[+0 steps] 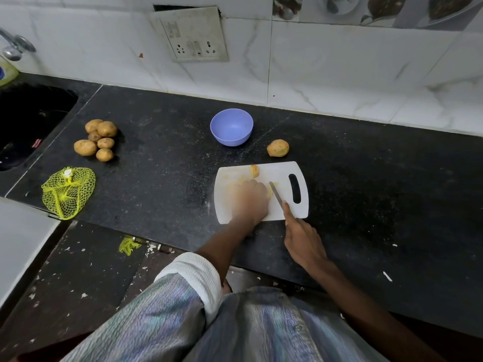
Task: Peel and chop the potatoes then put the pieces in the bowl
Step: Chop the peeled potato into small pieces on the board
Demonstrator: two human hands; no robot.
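A white cutting board [285, 168] lies on the black counter. My left hand [249, 199], blurred, covers pale yellow potato pieces [269, 190] on the board; whether it grips them I cannot tell. My right hand [303, 239] grips a knife [276, 193] by the handle, its blade angled over the board beside the pieces. A potato chunk with skin on it [254, 170] sits at the board's far edge. An empty blue bowl [231, 126] stands behind the board. One whole potato [278, 148] lies right of the bowl.
Several unpeeled potatoes [98, 137] are piled at the left, near a dark sink [28, 121]. A yellow net bag [68, 192] lies at the counter's front left. A socket plate [190, 35] hangs on the tiled wall. Scraps litter the floor [78, 270].
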